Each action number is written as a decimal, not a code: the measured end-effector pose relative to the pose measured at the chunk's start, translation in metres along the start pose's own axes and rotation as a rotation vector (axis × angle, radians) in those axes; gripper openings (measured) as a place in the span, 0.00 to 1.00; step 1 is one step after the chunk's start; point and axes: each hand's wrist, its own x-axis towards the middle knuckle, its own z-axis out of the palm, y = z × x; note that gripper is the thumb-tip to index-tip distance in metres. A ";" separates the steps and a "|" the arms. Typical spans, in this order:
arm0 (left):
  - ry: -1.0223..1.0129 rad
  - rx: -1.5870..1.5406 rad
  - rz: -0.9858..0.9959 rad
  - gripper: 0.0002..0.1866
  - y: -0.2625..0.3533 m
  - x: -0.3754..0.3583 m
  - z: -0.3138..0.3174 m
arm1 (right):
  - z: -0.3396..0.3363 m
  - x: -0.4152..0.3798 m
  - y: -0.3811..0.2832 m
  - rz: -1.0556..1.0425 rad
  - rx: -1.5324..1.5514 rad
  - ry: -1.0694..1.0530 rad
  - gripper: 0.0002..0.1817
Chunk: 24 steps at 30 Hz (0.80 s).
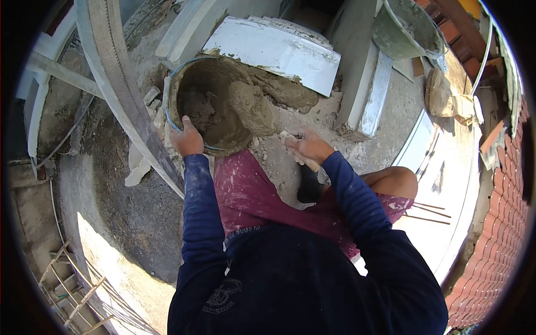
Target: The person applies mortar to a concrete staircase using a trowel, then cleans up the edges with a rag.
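My left hand (188, 138) is closed on the near left rim of a round bucket (173, 89), with the thumb over the inside edge. Grey-brown wet mortar (195, 106) coats the inside of the bucket. My right hand (310, 146) is wrapped round the handle of a trowel (286, 135), to the right of the bucket. A thick heap of mortar (251, 109) covers the trowel's blade and hides it, over the bucket's right side. Beyond the bucket, a white tile (276, 51) with mortar smears leans on a step, with more mortar along its lower edge.
A second bucket (405, 30), mortar-stained, stands at the upper right. A curved, dusty beam (114, 72) runs down close to my left forearm. Broken pieces (137, 164) lie left of the bucket. Reddish roof tiles (491, 245) line the right edge, and a ladder-like frame (75, 296) is at lower left.
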 end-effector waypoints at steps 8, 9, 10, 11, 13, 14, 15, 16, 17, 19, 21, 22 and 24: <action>0.051 0.091 -0.048 0.34 -0.013 0.006 0.004 | 0.019 -0.013 0.053 0.129 0.494 0.596 0.13; 0.044 0.065 -0.055 0.34 -0.012 0.005 0.003 | 0.015 -0.002 0.069 0.118 0.440 0.676 0.14; 0.038 0.038 -0.061 0.34 -0.009 0.004 0.001 | 0.005 0.013 0.090 0.105 0.386 0.755 0.15; 0.032 0.012 -0.067 0.34 -0.007 0.004 0.001 | -0.004 0.025 0.103 0.092 0.331 0.833 0.15; 0.042 -0.003 -0.057 0.33 -0.010 0.005 0.001 | -0.017 0.036 0.108 0.088 0.165 0.954 0.16; 0.050 -0.013 -0.051 0.33 -0.011 0.007 0.002 | -0.023 0.043 0.108 0.081 0.081 1.011 0.17; 0.044 -0.014 -0.071 0.32 -0.008 0.007 0.001 | -0.025 0.050 0.107 0.088 0.026 1.100 0.16; 0.039 -0.012 -0.095 0.32 -0.006 0.004 0.000 | -0.025 0.056 0.107 0.131 -0.020 1.151 0.15; 0.037 -0.013 -0.117 0.31 -0.003 0.004 -0.001 | -0.023 0.066 0.104 0.169 -0.066 1.201 0.14; 0.061 -0.033 -0.079 0.30 -0.011 0.010 0.004 | -0.027 0.091 0.114 0.251 -0.159 1.239 0.14; 0.066 -0.034 -0.065 0.31 -0.012 0.011 0.004 | -0.032 0.118 0.138 0.339 -0.255 1.214 0.16; 0.062 -0.026 -0.071 0.33 -0.010 0.009 0.002 | -0.034 0.122 0.142 0.306 -0.235 1.233 0.16; 0.048 -0.043 -0.071 0.33 -0.005 0.007 0.001 | -0.032 0.122 0.144 0.248 -0.194 1.269 0.16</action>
